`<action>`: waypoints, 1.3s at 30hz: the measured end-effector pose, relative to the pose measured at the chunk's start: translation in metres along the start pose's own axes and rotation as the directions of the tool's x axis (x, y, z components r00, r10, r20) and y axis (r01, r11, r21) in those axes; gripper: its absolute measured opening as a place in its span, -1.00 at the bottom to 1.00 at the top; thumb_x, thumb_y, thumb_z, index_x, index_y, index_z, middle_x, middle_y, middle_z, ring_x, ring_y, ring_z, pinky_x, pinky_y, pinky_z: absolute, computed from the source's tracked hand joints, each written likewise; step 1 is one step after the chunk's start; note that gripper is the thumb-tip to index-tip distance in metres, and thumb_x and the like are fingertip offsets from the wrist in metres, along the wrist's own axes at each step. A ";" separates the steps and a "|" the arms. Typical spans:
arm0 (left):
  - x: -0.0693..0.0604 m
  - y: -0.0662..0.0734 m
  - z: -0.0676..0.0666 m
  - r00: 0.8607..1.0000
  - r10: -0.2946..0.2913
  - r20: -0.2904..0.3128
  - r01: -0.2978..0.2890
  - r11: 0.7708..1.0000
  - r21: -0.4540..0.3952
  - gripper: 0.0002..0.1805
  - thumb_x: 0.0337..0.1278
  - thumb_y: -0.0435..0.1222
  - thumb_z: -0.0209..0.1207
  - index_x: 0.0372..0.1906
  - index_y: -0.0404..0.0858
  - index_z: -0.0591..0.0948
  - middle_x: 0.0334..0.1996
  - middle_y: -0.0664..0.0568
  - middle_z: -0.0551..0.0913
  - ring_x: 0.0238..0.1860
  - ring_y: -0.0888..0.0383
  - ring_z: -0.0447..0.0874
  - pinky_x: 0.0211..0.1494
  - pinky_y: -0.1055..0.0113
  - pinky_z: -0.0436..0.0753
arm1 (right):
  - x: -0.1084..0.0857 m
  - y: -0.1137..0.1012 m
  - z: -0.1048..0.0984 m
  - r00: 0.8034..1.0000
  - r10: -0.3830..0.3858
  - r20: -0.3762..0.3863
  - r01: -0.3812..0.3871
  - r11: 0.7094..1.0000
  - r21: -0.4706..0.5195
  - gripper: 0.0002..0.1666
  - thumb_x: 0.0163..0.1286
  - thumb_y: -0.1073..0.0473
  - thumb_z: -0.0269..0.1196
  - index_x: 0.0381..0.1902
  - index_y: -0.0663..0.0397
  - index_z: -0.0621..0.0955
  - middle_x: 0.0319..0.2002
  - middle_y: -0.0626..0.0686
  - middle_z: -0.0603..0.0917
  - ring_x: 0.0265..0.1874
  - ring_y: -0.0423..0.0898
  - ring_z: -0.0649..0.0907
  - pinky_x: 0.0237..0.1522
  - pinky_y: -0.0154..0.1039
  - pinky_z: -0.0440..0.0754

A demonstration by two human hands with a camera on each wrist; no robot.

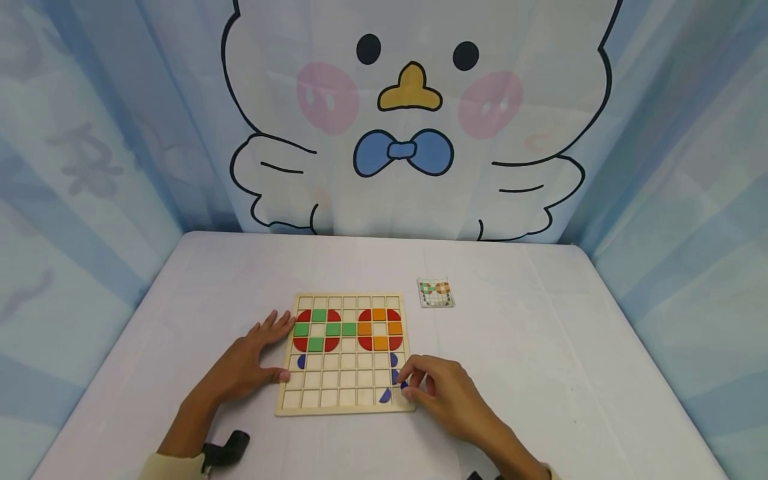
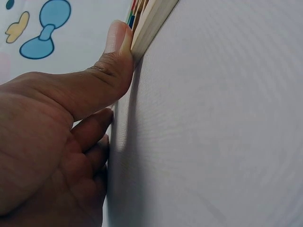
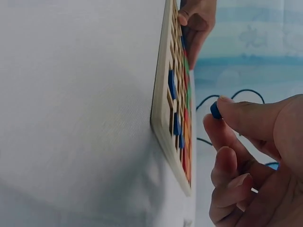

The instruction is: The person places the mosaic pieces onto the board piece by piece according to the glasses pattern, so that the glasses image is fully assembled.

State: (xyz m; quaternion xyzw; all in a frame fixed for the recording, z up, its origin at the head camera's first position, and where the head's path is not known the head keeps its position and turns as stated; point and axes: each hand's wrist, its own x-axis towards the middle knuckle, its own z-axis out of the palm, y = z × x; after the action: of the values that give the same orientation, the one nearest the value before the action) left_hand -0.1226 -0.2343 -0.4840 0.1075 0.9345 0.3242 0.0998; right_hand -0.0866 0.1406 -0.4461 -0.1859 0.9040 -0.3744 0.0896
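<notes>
A square wooden grid board (image 1: 348,380) lies on the table, its cells partly filled with red, green, orange and blue pieces. My left hand (image 1: 246,363) rests at the board's left edge, fingers fairly straight; in the left wrist view the thumb (image 2: 118,61) touches the board's side. Between thumb and index finger my right hand (image 1: 447,393) pinches a small blue piece (image 3: 215,110), above the board's lower right part. A blue piece (image 1: 385,396) sits in the bottom row, and another blue piece (image 1: 393,360) higher in the right column. One more there is partly hidden by my fingers.
A small pattern card (image 1: 436,293) lies beyond the board's upper right corner. The white table (image 1: 540,320) meets a curtain (image 1: 408,200) with a cartoon bird at the back. A black strap device (image 1: 227,449) is on my left wrist.
</notes>
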 end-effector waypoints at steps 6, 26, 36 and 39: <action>0.000 -0.001 0.000 1.000 -0.003 -0.005 0.003 1.000 -0.001 0.20 -0.07 0.07 0.58 0.69 -0.04 0.22 0.71 -0.08 0.12 0.74 -0.30 -0.10 0.68 -0.45 -0.03 | 0.008 -0.010 0.006 1.000 -0.015 -0.001 0.015 1.000 0.008 -0.82 0.30 0.23 0.53 -0.25 -0.16 0.74 -0.41 -0.29 0.69 -0.58 -0.31 0.47 -0.53 -0.41 0.45; -0.001 0.003 -0.001 1.000 -0.026 -0.003 0.026 1.000 0.008 0.21 -0.08 0.07 0.59 0.69 -0.04 0.22 0.71 -0.08 0.11 0.74 -0.32 -0.11 0.66 -0.49 -0.04 | 0.053 -0.047 0.035 0.992 -0.104 0.068 0.101 0.994 0.048 -0.80 0.29 0.26 0.55 -0.32 -0.18 0.74 -0.44 -0.27 0.69 -0.54 -0.29 0.53 -0.49 -0.44 0.48; -0.001 0.003 -0.002 1.000 -0.019 0.001 0.019 1.000 -0.004 0.19 -0.06 0.03 0.59 0.69 -0.04 0.22 0.71 -0.08 0.11 0.74 -0.32 -0.11 0.67 -0.47 -0.05 | 0.080 -0.064 0.056 0.985 -0.147 0.092 0.147 0.989 0.008 -0.78 0.27 0.20 0.58 -0.38 -0.24 0.73 -0.47 -0.33 0.69 -0.52 -0.36 0.51 -0.49 -0.46 0.43; -0.002 0.003 -0.003 1.000 -0.006 0.000 0.006 1.000 -0.012 0.18 -0.07 0.02 0.59 0.68 -0.06 0.24 0.71 -0.09 0.13 0.74 -0.33 -0.10 0.66 -0.48 -0.04 | 0.086 -0.069 0.061 0.983 -0.153 0.098 0.154 0.988 -0.007 -0.78 0.25 0.21 0.59 -0.39 -0.22 0.74 -0.48 -0.32 0.69 -0.48 -0.40 0.53 -0.44 -0.47 0.45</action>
State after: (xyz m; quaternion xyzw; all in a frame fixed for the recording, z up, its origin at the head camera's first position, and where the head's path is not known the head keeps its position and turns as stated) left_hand -0.1210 -0.2343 -0.4796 0.1044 0.9329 0.3295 0.1015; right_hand -0.1287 0.0216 -0.4417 -0.2736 0.8842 -0.3643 0.1029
